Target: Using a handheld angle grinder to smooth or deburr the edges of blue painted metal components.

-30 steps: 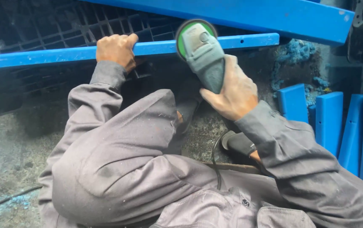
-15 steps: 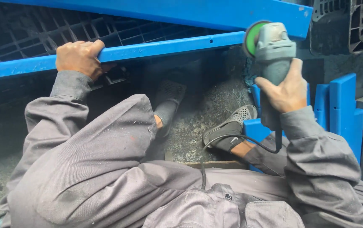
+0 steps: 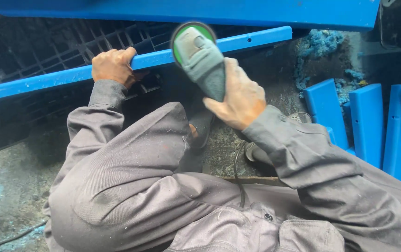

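My left hand [image 3: 112, 66] grips a long blue plastic bar [image 3: 46, 80] that runs across the view from lower left to upper right. My right hand [image 3: 236, 99] holds a grey angle grinder [image 3: 203, 61] with a green disc guard; its head lies over the bar's middle. The grinder's black cord [image 3: 238, 175] hangs down toward my lap. Grey sleeves and trousers cover my arms and raised left knee [image 3: 135, 163].
A wide blue panel [image 3: 191, 10] spans the top. A black plastic grid pallet [image 3: 37, 44] lies behind the bar. Several blue plastic slabs [image 3: 370, 123] stand at the right. Blue shavings [image 3: 319, 46] litter the dirty concrete floor [image 3: 4, 186]. My shoes [image 3: 203, 126] rest below the bar.
The grinder has swung from the bar's right end back left to its middle. My left hand keeps its hold on the bar. The view shifted left.
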